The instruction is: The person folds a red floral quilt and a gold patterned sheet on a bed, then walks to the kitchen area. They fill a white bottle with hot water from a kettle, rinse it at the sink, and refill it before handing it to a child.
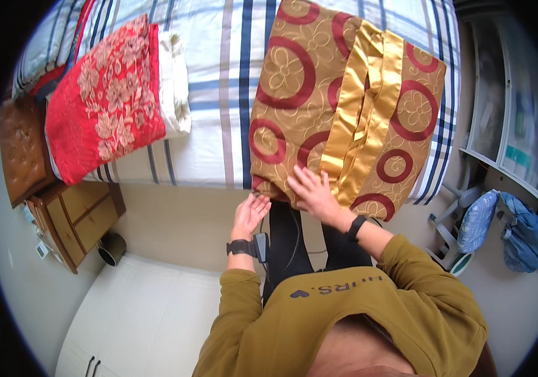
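Note:
A folded gold-brown curtain-like fabric (316, 42) with dark red rings lies on the bed, at its near edge. Gold satin bands (344, 136) run across its top. My right hand (316, 195) rests on the near part of the fabric, its fingers spread. My left hand (251, 212) is palm up at the near left corner, its fingertips at a bunched edge; whether they pinch it is unclear. A black strap is on each wrist, and the left one carries a dark device (262, 247) with a cable.
Folded red floral fabric (118, 99) and folded white fabric (172, 85) lie left on the striped bedsheet (217, 155). A wooden nightstand (85, 221) and dark bin (112, 247) stand at left. A glass-doored cabinet (504, 103), blue cushion (478, 221) and blue bag (523, 235) are at right.

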A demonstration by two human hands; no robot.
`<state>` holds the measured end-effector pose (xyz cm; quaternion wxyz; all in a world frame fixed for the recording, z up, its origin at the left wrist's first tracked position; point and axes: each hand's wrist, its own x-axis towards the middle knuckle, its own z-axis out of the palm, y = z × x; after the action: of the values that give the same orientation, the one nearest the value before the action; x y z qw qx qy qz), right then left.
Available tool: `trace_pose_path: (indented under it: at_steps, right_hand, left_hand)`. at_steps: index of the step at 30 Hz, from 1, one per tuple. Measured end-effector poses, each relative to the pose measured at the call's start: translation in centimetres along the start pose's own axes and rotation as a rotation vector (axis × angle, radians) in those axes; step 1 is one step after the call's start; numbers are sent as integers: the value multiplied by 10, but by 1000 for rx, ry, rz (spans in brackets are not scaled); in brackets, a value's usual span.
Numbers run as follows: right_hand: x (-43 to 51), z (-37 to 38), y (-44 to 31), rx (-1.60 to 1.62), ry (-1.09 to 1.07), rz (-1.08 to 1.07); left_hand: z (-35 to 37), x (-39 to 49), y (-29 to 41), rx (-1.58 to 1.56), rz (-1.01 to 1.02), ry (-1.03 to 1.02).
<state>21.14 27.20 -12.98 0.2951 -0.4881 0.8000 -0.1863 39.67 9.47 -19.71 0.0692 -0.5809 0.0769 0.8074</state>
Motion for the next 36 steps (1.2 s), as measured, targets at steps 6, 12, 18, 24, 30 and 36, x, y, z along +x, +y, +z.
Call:
trace_pose_path:
  at_steps: [6,12,18,24,30,36]
  right_hand:
    - [10,9,33,-115,-45,167]
    - [-5,10,32,-272,-179,246]
    - [-22,10,6,-72,-154,-15]
    - [-8,18,1,105,-9,212]
    - [22,-86,2,139,142,-24]
    - [54,-156,-84,-29,134,-373]
  left_hand:
    - [21,-1,-26,18,-83,-171]
    - [37,10,-37,324,-124,-82]
    - [50,15,-58,152,105,49]
    - [40,5,-71,365,352,46]
    - [64,0,-91,415,86,-69]
    - [126,58,-140,1925,1243,250]
